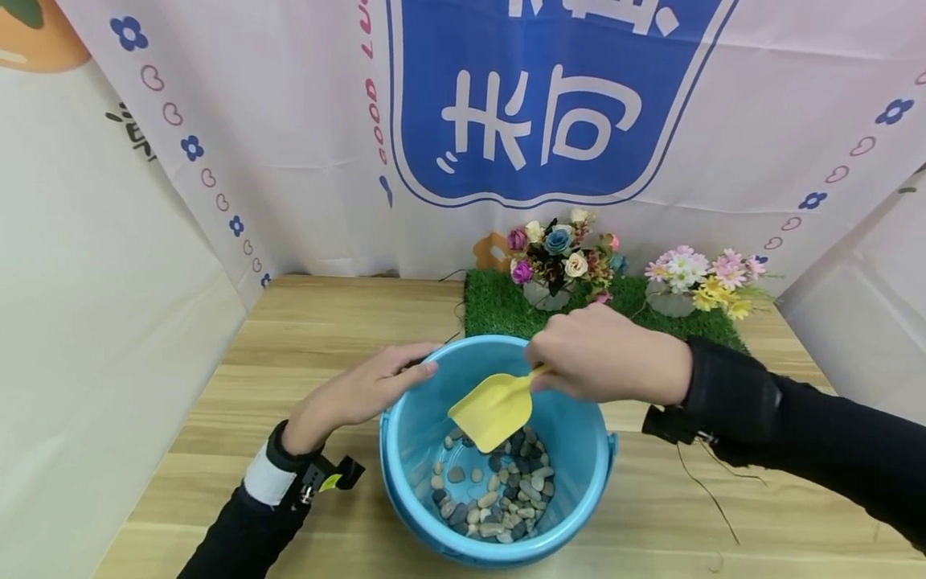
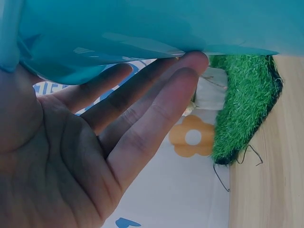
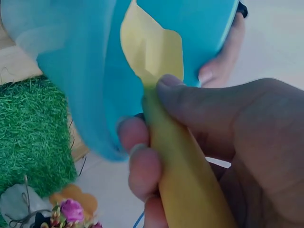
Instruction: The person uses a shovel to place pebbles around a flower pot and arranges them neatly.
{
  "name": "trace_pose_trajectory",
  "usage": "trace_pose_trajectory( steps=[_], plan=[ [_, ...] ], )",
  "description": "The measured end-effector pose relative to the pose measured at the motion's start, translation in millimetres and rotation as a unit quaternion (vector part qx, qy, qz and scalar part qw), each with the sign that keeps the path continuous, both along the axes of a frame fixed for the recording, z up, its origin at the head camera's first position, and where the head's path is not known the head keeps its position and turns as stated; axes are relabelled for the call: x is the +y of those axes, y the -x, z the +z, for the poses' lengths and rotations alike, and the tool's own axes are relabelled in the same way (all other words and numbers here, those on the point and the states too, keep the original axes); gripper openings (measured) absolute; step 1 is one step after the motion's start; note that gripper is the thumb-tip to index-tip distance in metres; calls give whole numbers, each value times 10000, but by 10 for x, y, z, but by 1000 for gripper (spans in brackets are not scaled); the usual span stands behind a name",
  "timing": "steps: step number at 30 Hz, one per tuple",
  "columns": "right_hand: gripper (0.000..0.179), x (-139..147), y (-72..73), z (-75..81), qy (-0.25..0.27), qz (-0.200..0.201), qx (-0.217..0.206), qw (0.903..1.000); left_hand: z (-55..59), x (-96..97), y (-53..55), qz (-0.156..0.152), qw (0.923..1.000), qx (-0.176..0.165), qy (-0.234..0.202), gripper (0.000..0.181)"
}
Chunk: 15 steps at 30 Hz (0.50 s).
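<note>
A light blue bucket (image 1: 427,515) stands on the wooden table with a layer of grey, tan and dark pebbles (image 1: 517,498) in its bottom. My left hand (image 1: 365,386) holds the bucket's rim at the left, thumb over the inner side. In the left wrist view, its long fingers (image 2: 147,128) lie against the outer wall, only slightly bent. Above the far right part of the bucket, my right hand (image 1: 608,354) grips a yellow toy shovel (image 1: 493,412) by its handle. The shovel's blade hangs tilted inside the bucket, over the pebbles, and looks bare of them.
Behind the bucket lies a green turf mat (image 1: 499,301). On it stand a pot of mixed roses (image 1: 557,257) and a pot of pink, white and yellow flowers (image 1: 705,277). A printed cloth (image 1: 318,161) hangs at the back. Thin dark threads (image 1: 712,494) lie at right.
</note>
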State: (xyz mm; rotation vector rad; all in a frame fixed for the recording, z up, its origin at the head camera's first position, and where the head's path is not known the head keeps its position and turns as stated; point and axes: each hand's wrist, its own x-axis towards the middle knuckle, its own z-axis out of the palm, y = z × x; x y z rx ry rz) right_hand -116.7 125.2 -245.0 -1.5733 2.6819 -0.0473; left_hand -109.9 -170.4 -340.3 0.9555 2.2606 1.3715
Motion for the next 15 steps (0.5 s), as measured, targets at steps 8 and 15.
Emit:
trace_pose_trajectory(
  steps=[8, 15],
  plan=[
    [25, -217, -38, -66, -432, 68, 390, 9983, 19, 7, -2, -27, 10000, 2, -4, 34],
    [24, -386, -39, -104, -764, -17, 500, 9958, 5, 6, 7, -47, 9999, 108, 42, 33]
  ],
)
